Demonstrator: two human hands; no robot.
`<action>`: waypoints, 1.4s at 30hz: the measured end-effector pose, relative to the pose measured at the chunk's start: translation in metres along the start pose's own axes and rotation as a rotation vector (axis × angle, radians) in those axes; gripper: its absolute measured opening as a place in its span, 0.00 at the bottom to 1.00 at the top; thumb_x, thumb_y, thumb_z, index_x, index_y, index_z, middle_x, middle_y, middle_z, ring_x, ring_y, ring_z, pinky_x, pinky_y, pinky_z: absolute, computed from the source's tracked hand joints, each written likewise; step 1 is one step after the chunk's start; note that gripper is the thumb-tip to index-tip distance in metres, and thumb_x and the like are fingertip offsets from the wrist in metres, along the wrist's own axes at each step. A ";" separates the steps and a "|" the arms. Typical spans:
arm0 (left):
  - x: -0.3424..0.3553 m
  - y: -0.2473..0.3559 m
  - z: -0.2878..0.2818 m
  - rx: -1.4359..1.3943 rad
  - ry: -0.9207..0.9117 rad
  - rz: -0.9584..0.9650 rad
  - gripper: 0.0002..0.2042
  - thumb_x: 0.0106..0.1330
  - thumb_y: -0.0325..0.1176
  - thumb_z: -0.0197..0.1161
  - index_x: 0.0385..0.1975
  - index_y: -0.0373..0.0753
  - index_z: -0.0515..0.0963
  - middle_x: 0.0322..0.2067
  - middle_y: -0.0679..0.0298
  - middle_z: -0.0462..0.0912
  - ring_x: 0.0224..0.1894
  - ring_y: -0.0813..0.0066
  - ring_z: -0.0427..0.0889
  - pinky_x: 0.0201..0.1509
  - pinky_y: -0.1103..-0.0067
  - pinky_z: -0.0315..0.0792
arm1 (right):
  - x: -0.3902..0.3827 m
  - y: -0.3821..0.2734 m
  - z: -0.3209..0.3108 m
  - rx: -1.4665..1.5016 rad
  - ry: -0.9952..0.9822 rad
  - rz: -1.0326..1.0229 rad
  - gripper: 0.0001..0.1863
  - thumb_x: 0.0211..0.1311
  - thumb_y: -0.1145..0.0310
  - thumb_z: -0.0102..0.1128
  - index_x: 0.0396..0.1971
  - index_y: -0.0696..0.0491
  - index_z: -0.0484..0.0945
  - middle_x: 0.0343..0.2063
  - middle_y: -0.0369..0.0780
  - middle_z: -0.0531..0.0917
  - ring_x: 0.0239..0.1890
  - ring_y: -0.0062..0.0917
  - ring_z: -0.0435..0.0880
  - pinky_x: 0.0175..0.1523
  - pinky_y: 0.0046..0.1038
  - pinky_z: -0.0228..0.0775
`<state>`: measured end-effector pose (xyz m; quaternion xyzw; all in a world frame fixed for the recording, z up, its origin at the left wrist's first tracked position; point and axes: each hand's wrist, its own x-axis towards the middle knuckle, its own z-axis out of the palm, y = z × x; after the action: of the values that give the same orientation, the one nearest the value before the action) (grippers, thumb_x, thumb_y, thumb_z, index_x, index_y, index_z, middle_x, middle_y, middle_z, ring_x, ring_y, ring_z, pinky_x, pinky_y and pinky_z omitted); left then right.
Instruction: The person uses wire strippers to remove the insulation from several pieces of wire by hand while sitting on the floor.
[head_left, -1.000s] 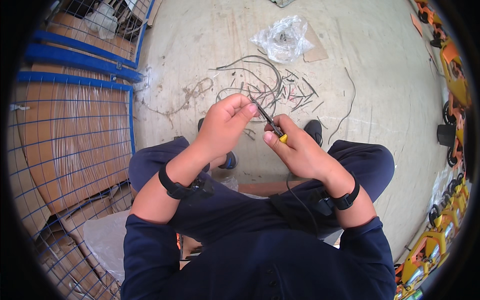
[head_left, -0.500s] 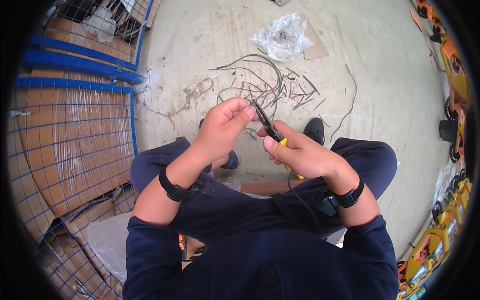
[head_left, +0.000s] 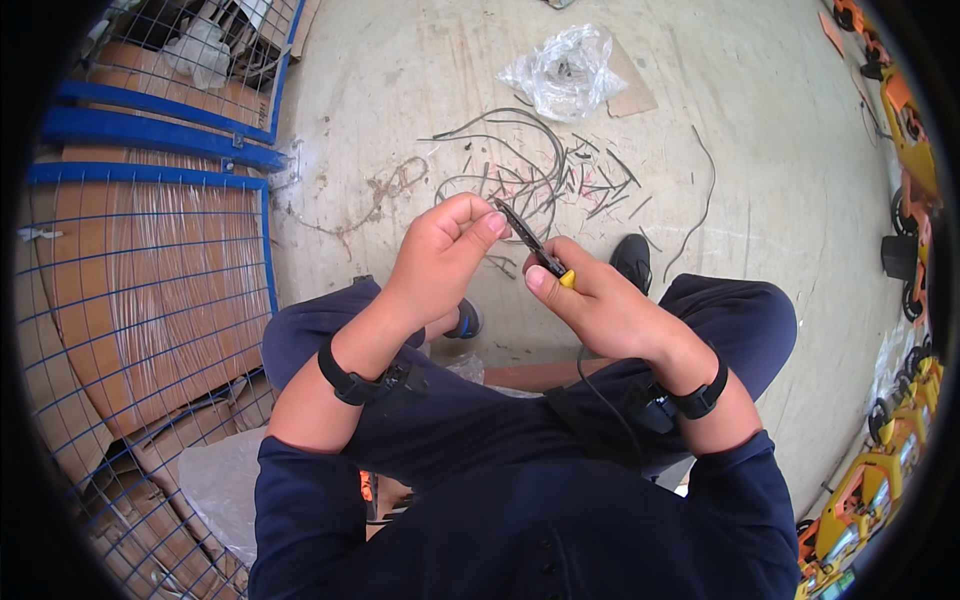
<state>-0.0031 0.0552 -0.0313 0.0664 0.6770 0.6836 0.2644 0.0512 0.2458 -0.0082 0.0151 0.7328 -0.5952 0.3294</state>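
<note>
My right hand (head_left: 610, 305) is wrapped around a pair of wire strippers (head_left: 524, 232) with dark jaws and yellow handles, mostly covered by the palm. Their jaws point up and left, to the fingertips of my left hand (head_left: 450, 245). That hand is closed in a pinch, thumb against forefinger, right beside the tool's tip. Whatever it pinches is too small or hidden to make out. A dark cable (head_left: 600, 392) runs from beneath my right hand down over my lap.
Cut black cable pieces (head_left: 600, 185) and a loose cable coil (head_left: 500, 115) lie on the concrete floor ahead. Beyond sits a clear plastic bag (head_left: 570, 75) on cardboard. A blue wire-mesh cage (head_left: 150, 175) holding cardboard stands left; yellow-orange wheeled items (head_left: 860, 500) line the right.
My right hand has closed further round the wire strippers, so less yellow handle shows. The tool's tip has shifted slightly left; my left hand stays nearly still.
</note>
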 end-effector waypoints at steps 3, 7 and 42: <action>0.002 0.001 -0.004 -0.045 -0.010 -0.043 0.10 0.69 0.37 0.54 0.32 0.36 0.73 0.17 0.77 0.66 0.15 0.92 0.54 0.17 0.88 0.47 | 0.002 0.001 0.002 -0.054 0.056 -0.011 0.23 0.68 0.53 0.49 0.45 0.62 0.67 0.30 0.52 0.78 0.34 0.37 0.78 0.42 0.33 0.69; 0.000 0.001 -0.011 -0.182 -0.015 -0.209 0.10 0.69 0.36 0.54 0.30 0.36 0.72 0.13 0.77 0.58 0.13 0.91 0.50 0.16 0.87 0.45 | 0.009 0.013 0.006 -0.149 0.157 -0.062 0.24 0.67 0.53 0.50 0.45 0.63 0.67 0.32 0.55 0.78 0.36 0.44 0.79 0.42 0.37 0.69; -0.008 0.000 -0.012 -0.048 -0.081 0.078 0.09 0.70 0.36 0.54 0.34 0.37 0.72 0.21 0.75 0.71 0.16 0.93 0.56 0.18 0.90 0.49 | 0.007 0.011 -0.003 0.472 -0.258 0.011 0.24 0.69 0.49 0.45 0.50 0.56 0.67 0.29 0.32 0.70 0.30 0.15 0.70 0.37 0.20 0.69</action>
<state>-0.0014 0.0407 -0.0302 0.1138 0.6460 0.7063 0.2661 0.0491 0.2489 -0.0204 0.0195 0.5257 -0.7447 0.4107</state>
